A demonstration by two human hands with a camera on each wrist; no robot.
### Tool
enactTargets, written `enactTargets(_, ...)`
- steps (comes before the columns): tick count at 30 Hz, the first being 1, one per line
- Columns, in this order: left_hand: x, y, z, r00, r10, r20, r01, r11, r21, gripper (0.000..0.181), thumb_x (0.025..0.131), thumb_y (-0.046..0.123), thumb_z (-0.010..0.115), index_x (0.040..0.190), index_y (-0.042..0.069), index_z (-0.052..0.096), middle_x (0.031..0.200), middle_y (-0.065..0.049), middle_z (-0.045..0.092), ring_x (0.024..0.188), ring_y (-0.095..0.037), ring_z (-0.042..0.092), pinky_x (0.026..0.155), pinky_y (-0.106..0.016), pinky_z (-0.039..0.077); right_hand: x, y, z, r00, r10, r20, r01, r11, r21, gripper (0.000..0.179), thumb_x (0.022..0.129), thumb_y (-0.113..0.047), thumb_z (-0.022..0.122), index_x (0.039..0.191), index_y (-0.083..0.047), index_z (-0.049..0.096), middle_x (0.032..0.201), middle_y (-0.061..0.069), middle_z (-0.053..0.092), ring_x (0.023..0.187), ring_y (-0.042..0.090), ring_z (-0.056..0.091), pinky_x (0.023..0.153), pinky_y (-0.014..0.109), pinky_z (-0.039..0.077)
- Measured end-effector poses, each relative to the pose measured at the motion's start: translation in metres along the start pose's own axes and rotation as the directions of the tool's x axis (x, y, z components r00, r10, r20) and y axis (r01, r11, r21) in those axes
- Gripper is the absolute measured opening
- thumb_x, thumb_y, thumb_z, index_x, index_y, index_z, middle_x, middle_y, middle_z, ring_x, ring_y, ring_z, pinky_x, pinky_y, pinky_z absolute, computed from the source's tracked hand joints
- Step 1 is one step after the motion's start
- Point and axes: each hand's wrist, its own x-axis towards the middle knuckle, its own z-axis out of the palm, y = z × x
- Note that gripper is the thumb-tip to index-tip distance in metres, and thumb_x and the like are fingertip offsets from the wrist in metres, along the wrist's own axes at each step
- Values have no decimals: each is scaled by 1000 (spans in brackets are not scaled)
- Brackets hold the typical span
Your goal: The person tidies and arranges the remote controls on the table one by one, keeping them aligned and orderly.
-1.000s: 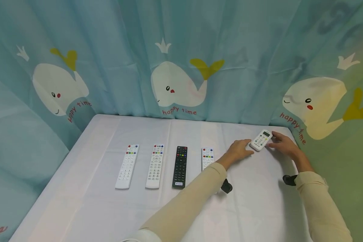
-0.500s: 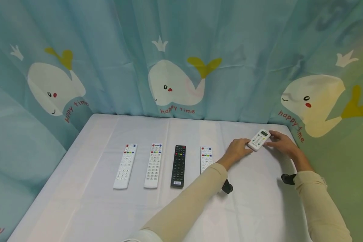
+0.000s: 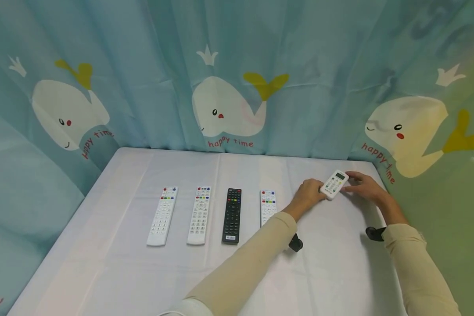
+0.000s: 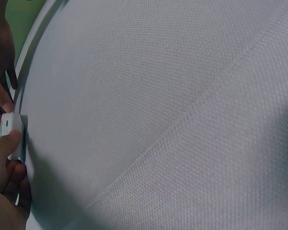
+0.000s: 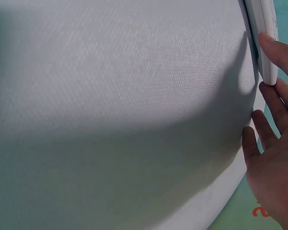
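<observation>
In the head view a small white remote control (image 3: 334, 184) with a dark display lies slanted at the table's far right, between both hands. My left hand (image 3: 309, 194) pinches its near left end; the left wrist view shows the thumb on the white case (image 4: 17, 132) and fingers curled below. From the other side my right hand (image 3: 364, 188) grips its right end, thumb along the edge and index fingertip at the end in the right wrist view. Whether the remote touches the cloth cannot be told.
To the left lie a white remote (image 3: 162, 216), a second white remote (image 3: 199, 215), a black remote (image 3: 231, 215) and a third white remote (image 3: 268, 206), partly hidden by my left sleeve (image 3: 245, 263). Whale-print curtains (image 3: 316, 109) hang around the white-covered table (image 3: 134, 281).
The small remote has shifted a little left and nearer, with both hands on it. My left hand has closed in on its end. The whole head view has shifted slightly.
</observation>
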Motion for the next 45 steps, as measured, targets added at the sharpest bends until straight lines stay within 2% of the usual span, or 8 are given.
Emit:
enactTargets(7, 0, 1, -2, 1000, -18, 24, 18, 1000, 4, 26, 86, 29, 81, 109, 17, 78, 91, 12, 70, 71, 1, 49, 62, -12, 39, -6, -10, 0, 1000, -3, 12, 3, 1000, -4, 80, 93, -24, 72, 149, 12, 28, 151, 40, 21, 137, 58, 19, 106, 72, 20)
enactTargets(20, -1, -1, -19, 994, 105, 21, -104, 994, -38, 27, 89, 22, 78, 114, 13, 77, 81, 10, 63, 68, -1, 46, 56, -11, 36, -10, -9, -6, 996, -87, -27, 87, 996, 20, 79, 92, -28, 74, 148, 9, 33, 152, 37, 27, 138, 56, 22, 104, 73, 24)
enactTargets(30, -10, -2, -30, 990, 131, 51, -128, 990, -65, 36, 87, 23, 81, 120, 11, 74, 77, 10, 60, 67, 0, 46, 56, -9, 35, -17, -16, -8, 991, -132, -22, 132, 991, 30, 77, 92, -27, 74, 148, 9, 34, 151, 35, 29, 137, 55, 24, 102, 70, 27)
enactTargets(39, -20, -3, -38, 987, 156, 46, -151, 983, -105, 37, 86, 22, 81, 119, 9, 74, 76, 11, 59, 65, 1, 45, 55, -9, 35, -28, -26, -7, 983, -179, -31, 180, 982, 58, 72, 92, -26, 73, 145, 8, 39, 150, 31, 35, 138, 51, 26, 104, 67, 29)
enactTargets(45, -29, -5, -44, 985, 168, 51, -160, 979, -126, 35, 87, 22, 80, 117, 7, 74, 73, 10, 57, 62, 0, 44, 53, -10, 34, -31, -31, -3, 979, -204, -26, 205, 978, 43, 71, 93, -24, 73, 146, 8, 38, 149, 31, 36, 137, 52, 28, 104, 67, 30)
